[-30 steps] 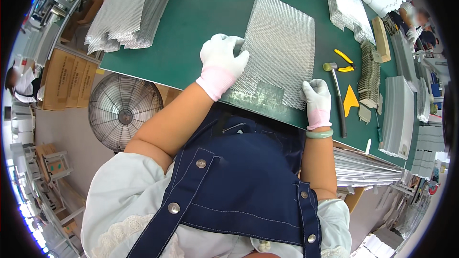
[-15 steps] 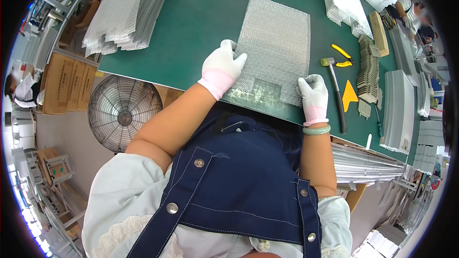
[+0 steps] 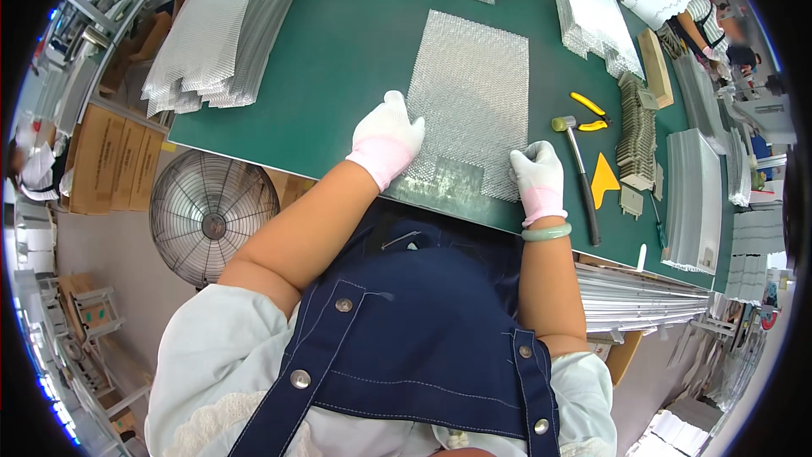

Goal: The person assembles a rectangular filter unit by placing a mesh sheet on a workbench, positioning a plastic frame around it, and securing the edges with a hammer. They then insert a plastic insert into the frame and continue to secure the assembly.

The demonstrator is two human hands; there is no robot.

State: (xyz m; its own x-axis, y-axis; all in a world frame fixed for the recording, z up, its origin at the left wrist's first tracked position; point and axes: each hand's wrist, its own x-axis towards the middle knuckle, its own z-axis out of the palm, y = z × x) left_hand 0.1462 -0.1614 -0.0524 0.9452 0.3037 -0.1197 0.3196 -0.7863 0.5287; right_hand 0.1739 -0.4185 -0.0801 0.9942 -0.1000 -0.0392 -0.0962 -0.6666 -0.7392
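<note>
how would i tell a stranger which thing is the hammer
On the green table, find the white-gloved right hand at the near edge. Just right of it lies a hammer, head toward the far side. Its black grip sets it apart from the yellow-handled pliers and flat yellow piece nearby.

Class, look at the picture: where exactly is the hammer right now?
In the head view, the hammer lies on the green table, just right of the person's right hand and left of the flat yellow piece.
</note>
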